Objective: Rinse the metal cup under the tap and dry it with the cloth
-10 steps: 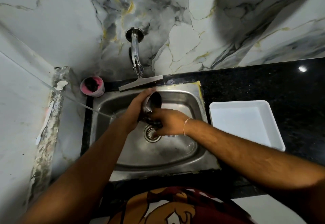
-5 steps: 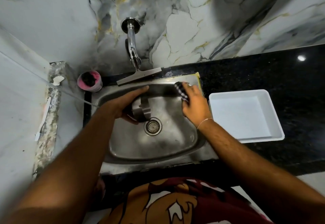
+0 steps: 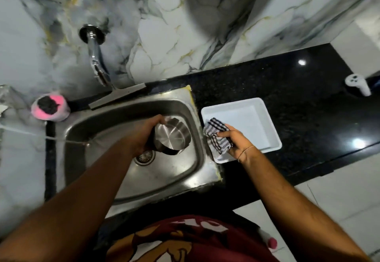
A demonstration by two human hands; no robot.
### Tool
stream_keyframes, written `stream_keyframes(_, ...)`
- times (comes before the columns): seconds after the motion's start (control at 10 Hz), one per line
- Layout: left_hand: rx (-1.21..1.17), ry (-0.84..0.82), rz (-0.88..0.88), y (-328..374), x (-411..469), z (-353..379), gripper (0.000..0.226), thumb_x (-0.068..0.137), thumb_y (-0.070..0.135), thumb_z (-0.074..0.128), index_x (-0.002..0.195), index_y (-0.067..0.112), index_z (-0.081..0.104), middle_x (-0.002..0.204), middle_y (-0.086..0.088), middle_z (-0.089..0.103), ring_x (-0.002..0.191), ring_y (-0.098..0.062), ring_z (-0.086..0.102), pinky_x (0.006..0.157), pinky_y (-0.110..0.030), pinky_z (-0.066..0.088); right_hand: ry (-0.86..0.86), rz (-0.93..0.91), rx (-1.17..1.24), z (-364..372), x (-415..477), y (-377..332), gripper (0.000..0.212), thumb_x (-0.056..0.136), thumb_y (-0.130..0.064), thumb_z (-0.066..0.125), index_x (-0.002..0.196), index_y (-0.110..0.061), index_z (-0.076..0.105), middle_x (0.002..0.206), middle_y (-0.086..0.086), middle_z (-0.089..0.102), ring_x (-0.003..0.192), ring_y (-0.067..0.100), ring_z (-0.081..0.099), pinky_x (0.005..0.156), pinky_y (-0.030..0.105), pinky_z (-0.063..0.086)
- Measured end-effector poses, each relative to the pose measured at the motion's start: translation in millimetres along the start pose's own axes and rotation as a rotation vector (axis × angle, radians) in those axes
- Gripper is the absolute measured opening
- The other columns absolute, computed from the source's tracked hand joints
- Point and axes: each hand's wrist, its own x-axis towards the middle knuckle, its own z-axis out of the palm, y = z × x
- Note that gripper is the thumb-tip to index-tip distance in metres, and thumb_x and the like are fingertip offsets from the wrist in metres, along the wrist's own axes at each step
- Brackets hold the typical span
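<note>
While the left hand [image 3: 144, 133] hangs over the steel sink [image 3: 127, 117], its grip is clenched around the outside of the metal cup [image 3: 171, 136], fingers over the far rim and the cup tilted so that its open mouth and shiny inside face up toward the camera. That cup sits in the air above the basin, up and to the right of the drain [image 3: 144, 157] and well clear of the tap [image 3: 96, 60], from which no water can be seen running. Just to the right of the sink, the right hand [image 3: 236, 140] has its grip closed on a crumpled white cloth with dark stripes [image 3: 217, 135], held over the near left corner of a white rectangular tray [image 3: 259, 122] that rests on the black speckled table [image 3: 287, 89]. Cup and cloth are near each other but apart. A pink tub with a dark scrubber [image 3: 50, 107] stands at the sink's far left corner, and a small white object [image 3: 357, 84], too blurred to name, lies at the far right of the table
</note>
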Motion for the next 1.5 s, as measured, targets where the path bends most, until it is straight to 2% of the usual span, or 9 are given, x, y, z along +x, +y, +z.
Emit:
stream_keyframes(0.1,0.1,-0.062,0.031,9.7,13.5,43.3,0.031,0.076,0.045,0.075,0.084,0.017,0.085,0.066,-0.004,0.077,0.056,-0.019,0.076,0.049,-0.035,0.062,0.213,-0.177,-0.084,-43.5,-1.6,-23.1,0.062,0.088,0.021,0.055,0.144,-0.003,0.068,0.097,0.019,0.076,0.065,0.023,0.071,0.062,0.028,0.06)
stream_keyframes(0.2,0.22,-0.105,0.074,22.7,30.6,90.8,0.045,0.08,0.046,0.073,0.116,0.019,0.081,0.097,-0.013,0.081,0.073,-0.023,0.081,0.061,-0.04,0.067,0.46,-0.447,-0.266,-80.0,4.4,-38.6,0.057,0.091,0.02,0.056,0.139,-0.007,0.072,0.097,0.018,0.08,0.065,0.021,0.073,0.066,0.033,0.064)
stream_keyframes(0.3,0.448,-0.134,0.12,32.5,51.1,138.8,0.036,0.107,0.035,0.056,0.136,0.017,0.066,0.117,-0.019,0.072,0.091,-0.032,0.077,0.075,-0.047,0.07,0.494,-0.583,-0.635,-107.1,12.8,-43.5,0.055,0.096,0.014,0.063,0.148,-0.003,0.067,0.152,0.018,0.066,0.144,0.029,0.063,0.127,0.042,0.046)
stream_keyframes(0.4,0.666,-0.137,0.192,40.1,67.3,180.1,0.034,0.111,0.019,0.046,0.142,0.014,0.06,0.111,-0.015,0.069,0.09,-0.033,0.072,0.089,-0.06,0.067,0.222,-0.471,-1.269,-128.8,26.6,-33.3,0.069,0.103,-0.023,0.074,0.166,-0.012,0.047,0.178,0.011,0.033,0.171,0.028,0.022,0.139,0.043,0.02)
stream_keyframes(0.5,0.766,-0.121,0.23,44.2,87.8,209.6,0.04,0.108,0.004,0.043,0.142,0.008,0.062,0.124,-0.024,0.065,0.095,-0.038,0.07,0.081,-0.059,0.067,0.09,-0.307,-1.71,-146.3,41.7,-24.7,0.074,0.115,-0.041,0.047,0.177,-0.018,0.013,0.185,0.002,0.005,0.174,0.024,-0.001,0.139,0.045,0.01)
stream_keyframes(0.7,1.045,-0.016,0.253,33.8,132.5,235.1,0.054,0.105,0.0,0.047,0.159,0.008,0.049,0.16,-0.02,0.054,0.139,-0.043,0.057,0.11,-0.048,0.055,0.173,-0.324,-1.875,-157.2,50.5,-15.5,0.071,0.116,-0.034,0.031,0.177,-0.015,0.001,0.185,0.004,-0.007,0.173,0.024,-0.006,0.14,0.047,0.004)
stream_keyframes(1.1,1.421,0.156,0.382,30.5,148.6,236.4,0.046,0.102,0.019,0.066,0.147,0.013,0.057,0.149,-0.019,0.063,0.137,-0.04,0.06,0.111,-0.051,0.053,0.165,-0.279,-1.898,-160.4,60.5,-15.7,0.074,0.114,-0.036,0.03,0.177,-0.021,-0.005,0.184,-0.001,-0.013,0.173,0.022,-0.01,0.14,0.05,0.0)
stream_keyframes(1.4,1.069,0.349,0.656,20.1,96.4,139.7,0.054,0.108,0.029,0.056,0.161,0.03,0.047,0.125,-0.015,0.075,0.113,-0.034,0.072,0.099,-0.052,0.061,0.283,-0.287,-1.679,-130.7,49.6,-33.5,0.071,0.109,-0.03,0.046,0.175,-0.021,0.02,0.186,-0.002,0.002,0.174,0.023,-0.003,0.14,0.049,0.003)
stream_keyframes(1.5,1.182,0.526,0.661,-8.3,69.4,78.6,0.064,0.107,0.03,0.058,0.167,0.021,0.038,0.153,-0.02,0.06,0.141,-0.04,0.056,0.117,-0.054,0.048,0.326,-0.466,-1.691,-84.0,42.8,-38.8,0.069,0.109,-0.026,0.048,0.174,-0.021,0.025,0.185,-0.002,0.005,0.174,0.024,-0.001,0.14,0.049,0.003)
